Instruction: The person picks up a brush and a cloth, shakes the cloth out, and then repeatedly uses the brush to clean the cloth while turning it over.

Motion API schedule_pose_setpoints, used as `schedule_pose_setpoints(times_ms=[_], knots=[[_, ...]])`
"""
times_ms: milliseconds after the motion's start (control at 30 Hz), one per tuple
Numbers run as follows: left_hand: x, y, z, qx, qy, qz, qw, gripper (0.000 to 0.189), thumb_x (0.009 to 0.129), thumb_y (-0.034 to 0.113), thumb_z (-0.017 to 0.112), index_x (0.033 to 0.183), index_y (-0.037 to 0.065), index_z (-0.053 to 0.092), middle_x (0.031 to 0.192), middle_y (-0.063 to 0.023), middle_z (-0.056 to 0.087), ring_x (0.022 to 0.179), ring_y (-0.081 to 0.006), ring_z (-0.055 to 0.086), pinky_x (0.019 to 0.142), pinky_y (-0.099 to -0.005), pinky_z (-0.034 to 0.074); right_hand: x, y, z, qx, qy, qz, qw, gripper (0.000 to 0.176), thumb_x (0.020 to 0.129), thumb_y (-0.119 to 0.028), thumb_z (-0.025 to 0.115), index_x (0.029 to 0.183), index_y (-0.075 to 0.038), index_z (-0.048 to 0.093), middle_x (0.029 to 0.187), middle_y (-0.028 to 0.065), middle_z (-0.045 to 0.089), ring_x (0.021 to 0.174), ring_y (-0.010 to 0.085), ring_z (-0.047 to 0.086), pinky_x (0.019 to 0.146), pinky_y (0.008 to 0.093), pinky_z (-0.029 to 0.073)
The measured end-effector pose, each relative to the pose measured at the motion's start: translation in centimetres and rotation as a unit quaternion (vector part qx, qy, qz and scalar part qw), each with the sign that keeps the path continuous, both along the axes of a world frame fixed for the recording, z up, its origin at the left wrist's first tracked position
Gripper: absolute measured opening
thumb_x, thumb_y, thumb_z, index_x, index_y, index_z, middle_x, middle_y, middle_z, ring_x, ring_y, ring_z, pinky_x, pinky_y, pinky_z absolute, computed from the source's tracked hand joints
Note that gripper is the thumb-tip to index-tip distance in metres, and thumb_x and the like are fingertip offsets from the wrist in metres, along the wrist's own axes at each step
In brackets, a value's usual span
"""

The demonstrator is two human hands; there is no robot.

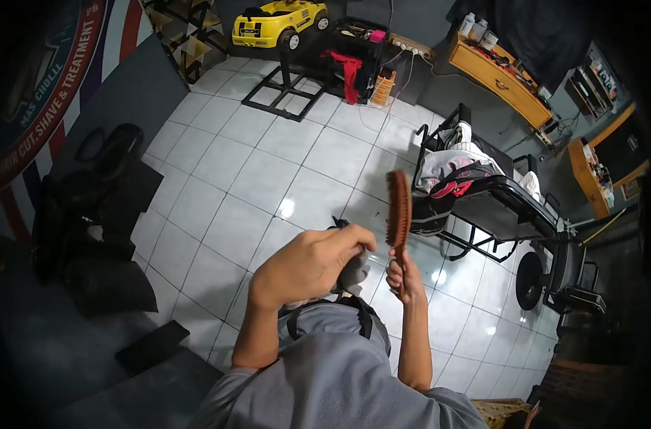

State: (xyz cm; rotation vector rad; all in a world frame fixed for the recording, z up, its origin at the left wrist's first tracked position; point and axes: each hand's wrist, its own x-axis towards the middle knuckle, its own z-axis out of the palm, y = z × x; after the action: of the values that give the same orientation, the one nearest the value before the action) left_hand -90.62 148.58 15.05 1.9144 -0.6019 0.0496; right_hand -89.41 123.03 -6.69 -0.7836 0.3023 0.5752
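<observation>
My right hand (405, 277) is wrapped round the handle of a brown brush (398, 207), which stands upright with its bristles facing left. My left hand (307, 263) is beside the brush, its fingers curled and fingertips close to the lower bristles. Behind those fingers shows a grey and dark shape (354, 275); I cannot tell whether the hand grips it.
A black metal chair (504, 193) with clothes (454, 168) on it stands to the right. A yellow toy car (279, 27) is at the back, near a black metal frame (286, 93). A wooden drawer shelf (500, 82) holds bottles. Dark seats (90, 236) line the left.
</observation>
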Motion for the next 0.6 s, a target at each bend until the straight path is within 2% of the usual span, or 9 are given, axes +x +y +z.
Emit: schedule_pose_setpoints(times_ms=[100, 200, 233, 300, 367, 433, 533, 567, 600], knots=[[0.0, 0.0, 0.1, 0.056, 0.003, -0.068, 0.996, 0.021, 0.080, -0.005, 0.052, 0.100, 0.003, 0.057, 0.075, -0.0166, 0.062, 0.067, -0.0284, 0.063, 0.059, -0.0322, 0.048, -0.6, 0.1, 2.3, 0.135, -0.082, 0.093, 0.983, 0.042, 0.091, -0.041, 0.053, 0.089, 0.001, 0.055, 0.051, -0.0039, 0.030, 0.040, 0.0046, 0.026, 0.036, 0.0193, 0.022], [-0.1, -0.1, -0.1, 0.091, -0.026, -0.056, 0.994, 0.019, 0.079, -0.006, 0.054, 0.096, 0.002, 0.060, 0.073, -0.0149, 0.062, 0.063, -0.0230, 0.062, 0.057, -0.0286, 0.046, -0.6, 2.7, 2.8, -0.030, -0.080, 0.283, 0.955, 0.037, 0.094, -0.031, 0.051, 0.075, 0.000, 0.056, 0.051, -0.0026, 0.036, 0.043, 0.0041, 0.031, 0.038, 0.0192, 0.023], [-0.1, -0.2, -0.4, 0.075, -0.045, -0.025, 0.996, 0.018, 0.080, -0.006, 0.054, 0.095, 0.002, 0.060, 0.073, -0.0139, 0.062, 0.062, -0.0211, 0.062, 0.056, -0.0277, 0.046, -0.4, 2.9, -1.1, -0.016, -0.081, 0.348, 0.934, 0.033, 0.095, -0.027, 0.049, 0.078, 0.000, 0.057, 0.052, -0.0030, 0.037, 0.044, 0.0046, 0.033, 0.039, 0.0185, 0.025], [-0.3, -0.1, -0.6, 0.028, -0.065, 0.061, 0.996, 0.016, 0.081, -0.005, 0.054, 0.094, 0.001, 0.060, 0.072, -0.0117, 0.063, 0.059, -0.0169, 0.060, 0.054, -0.0258, 0.044, -0.5, 3.5, -1.6, -0.204, -0.086, 0.387, 0.895, 0.033, 0.094, -0.028, 0.052, 0.079, 0.000, 0.062, 0.056, -0.0026, 0.044, 0.046, 0.0053, 0.036, 0.041, 0.0185, 0.029], [-0.4, 0.0, -0.6, -0.037, -0.069, 0.161, 0.984, 0.013, 0.083, -0.004, 0.053, 0.093, 0.001, 0.061, 0.072, -0.0093, 0.063, 0.057, -0.0121, 0.056, 0.053, -0.0237, 0.043, -2.0, 2.5, -10.0, -0.379, -0.179, 0.335, 0.844, 0.039, 0.089, -0.035, 0.056, 0.081, 0.001, 0.067, 0.063, 0.0071, 0.061, 0.051, 0.0172, 0.055, 0.047, 0.0288, 0.042], [-0.6, 0.4, -1.0, -0.080, -0.071, 0.218, 0.970, 0.012, 0.088, 0.000, 0.051, 0.098, 0.001, 0.058, 0.072, -0.0071, 0.061, 0.061, -0.0114, 0.057, 0.055, -0.0229, 0.043, -4.3, 0.5, -19.9, -0.643, -0.269, 0.294, 0.655, 0.046, 0.083, -0.043, 0.058, 0.083, 0.002, 0.068, 0.076, 0.0208, 0.066, 0.071, 0.0343, 0.065, 0.063, 0.0419, 0.050], [-0.8, 0.8, -1.4, -0.128, -0.030, 0.277, 0.952, 0.011, 0.092, 0.004, 0.049, 0.098, -0.001, 0.057, 0.072, 0.0015, 0.055, 0.059, -0.0031, 0.041, 0.053, -0.0178, 0.035, -5.0, -0.8, -20.1, -0.669, -0.112, 0.337, 0.653, 0.049, 0.081, -0.045, 0.056, 0.086, 0.002, 0.067, 0.083, 0.0282, 0.062, 0.087, 0.0422, 0.061, 0.077, 0.0479, 0.048], [-0.8, 1.0, -1.4, -0.143, -0.006, 0.278, 0.950, 0.011, 0.092, 0.004, 0.049, 0.097, -0.001, 0.057, 0.075, 0.0015, 0.055, 0.062, -0.0026, 0.042, 0.056, -0.0173, 0.035, -5.2, -1.0, -20.7, -0.686, -0.148, 0.268, 0.660, 0.049, 0.085, -0.044, 0.053, 0.079, 0.003, 0.066, 0.075, 0.0245, 0.064, 0.074, 0.0363, 0.065, 0.067, 0.0443, 0.050], [-0.9, 1.0, -1.3, -0.160, 0.021, 0.278, 0.947, 0.010, 0.092, 0.005, 0.049, 0.096, 0.000, 0.057, 0.078, 0.0015, 0.056, 0.065, -0.0022, 0.043, 0.059, -0.0168, 0.036, -4.9, -0.8, -21.5, -0.614, -0.091, 0.186, 0.761, 0.048, 0.087, -0.043, 0.050, 0.077, 0.002, 0.065, 0.067, 0.0185, 0.062, 0.063, 0.0295, 0.062, 0.058, 0.0401, 0.048]])
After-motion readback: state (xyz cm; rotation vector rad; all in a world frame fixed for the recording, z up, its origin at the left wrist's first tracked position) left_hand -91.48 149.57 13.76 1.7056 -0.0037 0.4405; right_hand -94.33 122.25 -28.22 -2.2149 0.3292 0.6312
